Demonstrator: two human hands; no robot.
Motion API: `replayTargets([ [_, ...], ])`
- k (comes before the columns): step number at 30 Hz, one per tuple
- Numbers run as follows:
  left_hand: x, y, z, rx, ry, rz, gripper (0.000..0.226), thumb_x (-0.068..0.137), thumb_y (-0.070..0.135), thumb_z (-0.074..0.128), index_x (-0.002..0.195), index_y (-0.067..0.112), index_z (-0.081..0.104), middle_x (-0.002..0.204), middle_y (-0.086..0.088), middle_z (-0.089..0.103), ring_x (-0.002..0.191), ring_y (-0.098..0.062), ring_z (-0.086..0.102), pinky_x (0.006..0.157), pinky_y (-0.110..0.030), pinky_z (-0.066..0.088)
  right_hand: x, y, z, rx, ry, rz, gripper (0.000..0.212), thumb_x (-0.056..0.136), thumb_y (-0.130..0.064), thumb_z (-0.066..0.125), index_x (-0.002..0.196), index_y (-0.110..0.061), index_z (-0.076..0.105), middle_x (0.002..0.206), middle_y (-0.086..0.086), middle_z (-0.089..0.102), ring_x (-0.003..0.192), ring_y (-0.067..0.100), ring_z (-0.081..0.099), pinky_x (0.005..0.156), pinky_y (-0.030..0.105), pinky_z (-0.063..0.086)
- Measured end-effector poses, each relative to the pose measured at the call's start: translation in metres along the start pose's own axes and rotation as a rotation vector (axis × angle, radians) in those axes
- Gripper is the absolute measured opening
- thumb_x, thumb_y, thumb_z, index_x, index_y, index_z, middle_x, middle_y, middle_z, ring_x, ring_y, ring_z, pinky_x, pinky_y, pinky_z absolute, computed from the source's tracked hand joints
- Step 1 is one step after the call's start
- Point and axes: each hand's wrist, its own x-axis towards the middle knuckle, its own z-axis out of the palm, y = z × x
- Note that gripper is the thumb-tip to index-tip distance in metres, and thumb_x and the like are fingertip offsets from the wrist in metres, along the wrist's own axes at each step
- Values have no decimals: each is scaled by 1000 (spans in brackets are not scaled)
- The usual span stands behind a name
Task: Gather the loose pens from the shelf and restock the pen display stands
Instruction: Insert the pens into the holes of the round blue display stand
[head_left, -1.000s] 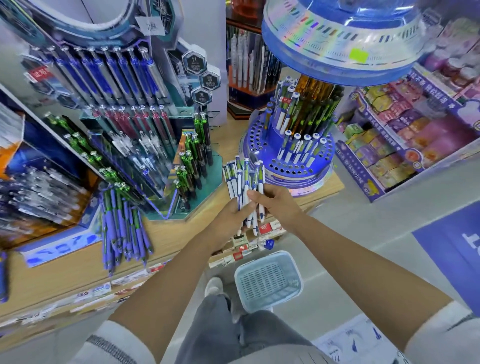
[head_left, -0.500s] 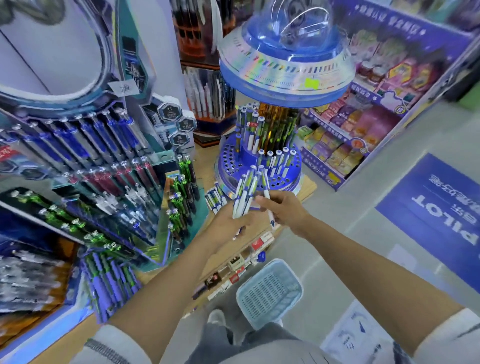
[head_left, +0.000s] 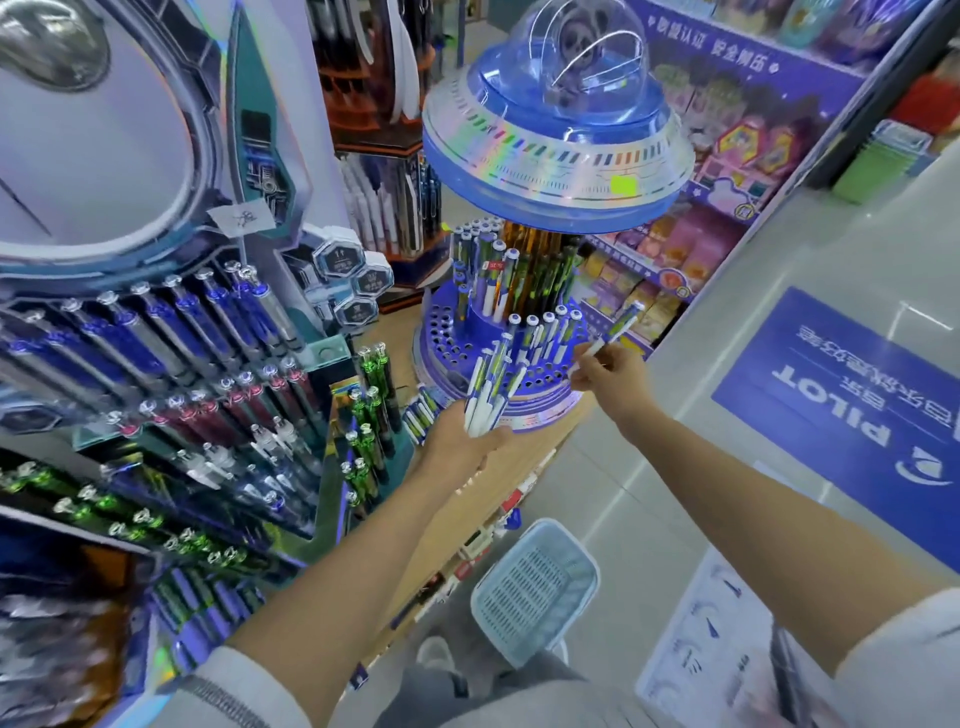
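I am gripping the spare pens (head_left: 488, 387) in my left hand (head_left: 457, 441), fingers curled round the barrels. I am holding them just near the round display stand (head_left: 447, 338) to keep each transfer short. My right hand (head_left: 615, 382) is pinching a single pen (head_left: 618, 327), tilted beside the stand's right rim, probably to align it with an empty hole. More loose pens (head_left: 421, 410) are lying on the shelf (head_left: 545, 447).
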Motion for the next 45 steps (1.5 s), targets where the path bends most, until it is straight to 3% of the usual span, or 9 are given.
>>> replayTargets([
  [2, 0, 0, -1, -19, -6, 0, 21, 84, 22, 74, 94, 17, 57, 62, 0, 51, 44, -12, 41, 44, -23, 36, 3, -4, 3, -52, 44, -15, 18, 97, -14, 53, 102, -1, 65, 84, 12, 65, 74, 22, 60, 73, 32, 49],
  [8, -2, 1, -4, -52, -54, -1, 19, 86, 25, 71, 94, 16, 57, 64, -3, 49, 48, -13, 42, 49, -27, 35, 14, -5, 10, -281, 151, -54, 10, 94, -15, 60, 90, -6, 62, 85, 10, 64, 74, 21, 54, 57, 25, 36],
  [11, -5, 4, -5, -73, -93, -6, 14, 90, 25, 67, 97, 21, 55, 62, -1, 48, 51, -11, 41, 50, -26, 36, 18, -6, 10, -341, 211, -86, 12, 92, -13, 62, 86, -9, 53, 82, 7, 59, 75, 23, 52, 64, 29, 35],
  [14, -7, 3, -6, -63, -107, -7, 18, 91, 25, 64, 106, 19, 56, 66, 0, 50, 55, -11, 42, 52, -25, 38, 18, -8, 10, -360, 225, -102, 11, 92, -12, 62, 96, -9, 53, 90, 1, 60, 79, 20, 54, 68, 27, 35],
  [17, -7, 2, -6, -72, -113, -15, 17, 92, 24, 63, 106, 21, 56, 61, 3, 49, 53, -8, 42, 50, -21, 38, 17, -10, 10, -350, 233, -134, 10, 92, -12, 63, 92, -14, 53, 91, -2, 59, 80, 18, 54, 69, 26, 35],
  [23, -7, 3, -4, -81, -94, 16, 18, 93, 23, 62, 107, 13, 57, 63, 0, 48, 53, -10, 42, 50, -22, 38, 21, 1, 7, -331, 192, -188, 10, 89, -16, 66, 80, -13, 63, 77, 1, 62, 70, 15, 54, 62, 24, 37],
  [33, -6, -1, -6, -77, -77, 10, 18, 92, 25, 63, 107, 16, 58, 65, 2, 52, 57, -9, 46, 53, -23, 41, 23, 3, 8, -340, 181, -203, 8, 91, -15, 64, 83, -14, 62, 80, 1, 62, 70, 11, 54, 59, 18, 37],
  [41, -5, 3, -6, -103, -71, 15, 14, 93, 21, 62, 104, 15, 57, 63, 3, 51, 54, -7, 45, 50, -21, 41, 24, 8, 8, -265, 212, -228, 8, 90, -13, 65, 82, -12, 63, 81, 5, 67, 73, 15, 60, 67, 22, 42],
  [45, -5, 3, -6, -104, -66, 19, 12, 93, 21, 62, 103, 16, 58, 62, 4, 51, 53, -6, 46, 50, -20, 42, 27, 9, 10, -273, 199, -234, 4, 90, -15, 67, 89, -11, 65, 85, 4, 68, 75, 14, 60, 65, 14, 41],
])
